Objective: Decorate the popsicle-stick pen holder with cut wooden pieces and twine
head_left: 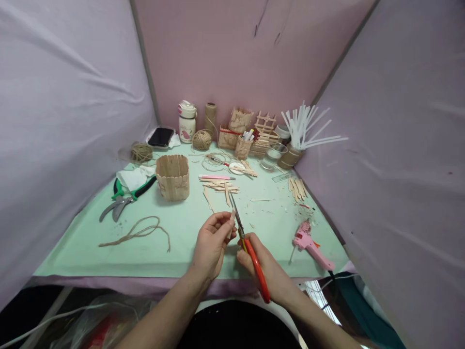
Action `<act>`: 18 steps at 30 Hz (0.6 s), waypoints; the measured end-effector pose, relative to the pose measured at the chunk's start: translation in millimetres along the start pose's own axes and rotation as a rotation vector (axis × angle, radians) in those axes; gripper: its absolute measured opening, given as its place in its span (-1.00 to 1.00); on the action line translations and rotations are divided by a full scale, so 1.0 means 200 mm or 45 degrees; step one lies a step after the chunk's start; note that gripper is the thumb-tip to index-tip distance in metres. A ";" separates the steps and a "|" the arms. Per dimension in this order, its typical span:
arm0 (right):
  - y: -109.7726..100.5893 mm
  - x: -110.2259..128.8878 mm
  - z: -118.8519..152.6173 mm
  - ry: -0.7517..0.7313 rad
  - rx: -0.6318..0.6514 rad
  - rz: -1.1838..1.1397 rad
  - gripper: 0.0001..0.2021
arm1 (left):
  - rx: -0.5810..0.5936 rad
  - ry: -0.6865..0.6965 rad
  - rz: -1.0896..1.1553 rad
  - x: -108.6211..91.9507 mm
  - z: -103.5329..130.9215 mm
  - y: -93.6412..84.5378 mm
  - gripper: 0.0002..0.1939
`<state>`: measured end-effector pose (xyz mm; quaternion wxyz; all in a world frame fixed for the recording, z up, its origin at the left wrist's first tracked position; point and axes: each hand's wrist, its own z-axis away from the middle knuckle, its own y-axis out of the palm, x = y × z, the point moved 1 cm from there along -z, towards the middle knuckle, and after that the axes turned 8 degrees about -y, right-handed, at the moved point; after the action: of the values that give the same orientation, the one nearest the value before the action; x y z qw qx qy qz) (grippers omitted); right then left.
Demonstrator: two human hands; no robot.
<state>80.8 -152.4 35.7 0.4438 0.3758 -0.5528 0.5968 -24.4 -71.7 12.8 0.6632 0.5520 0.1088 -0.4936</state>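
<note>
Now | wooden stick (233,215): pale, flat, narrow | scissors (250,247): red-handled, grey-bladed

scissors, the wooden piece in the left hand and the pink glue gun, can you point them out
Scissors (252,253): head view, on the red handle.
Wooden piece (233,214): head view, on its exposed upper end.
Pink glue gun (308,243): head view, on the body.

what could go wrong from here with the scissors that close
The red-handled scissors have their blades close beside the left fingers, so a slip might nick them. The short wooden piece those fingers pinch could spring away if snipped. The pink glue gun lies near the table edge; a snagged cord might drag it.
</note>
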 end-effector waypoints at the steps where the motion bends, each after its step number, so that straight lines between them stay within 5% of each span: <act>1: 0.00 0.01 0.01 0.001 0.015 0.007 -0.76 | -0.006 0.025 -0.005 0.00 0.01 0.00 -0.73; 11: 0.03 0.00 0.04 0.056 0.136 0.184 -0.77 | -0.063 0.120 -0.071 0.04 0.06 -0.06 -0.70; 18: 0.00 -0.03 0.21 0.287 0.145 0.228 -0.66 | 0.108 -0.061 -0.150 0.15 0.12 -0.06 -0.78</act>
<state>81.8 -193.9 34.2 0.4259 0.2801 -0.4963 0.7027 -28.8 -106.3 -6.0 0.6115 0.5602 0.1040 -0.5490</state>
